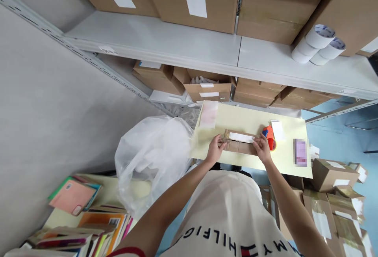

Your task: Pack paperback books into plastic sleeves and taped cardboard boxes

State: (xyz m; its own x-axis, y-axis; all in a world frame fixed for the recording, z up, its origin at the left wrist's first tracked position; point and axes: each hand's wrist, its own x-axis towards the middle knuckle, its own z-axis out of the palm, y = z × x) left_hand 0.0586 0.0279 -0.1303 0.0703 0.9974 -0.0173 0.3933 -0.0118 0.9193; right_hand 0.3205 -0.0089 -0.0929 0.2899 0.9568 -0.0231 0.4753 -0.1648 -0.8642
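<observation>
A flat brown cardboard package (240, 146) with a white label lies on the pale yellow table (245, 121). My left hand (215, 148) grips its left end with curled fingers. My right hand (261, 146) pinches its right end, close to the label's edge. A red tape dispenser (270, 136) stands just behind my right hand, touching or nearly touching it.
A pink sheet (208, 114) and a white slip (277, 130) lie on the table. A large clear plastic bag (153, 156) bulges to the left. Books (85, 225) are stacked at lower left, taped boxes (333, 194) at right, shelves with boxes and tape rolls (319, 44) behind.
</observation>
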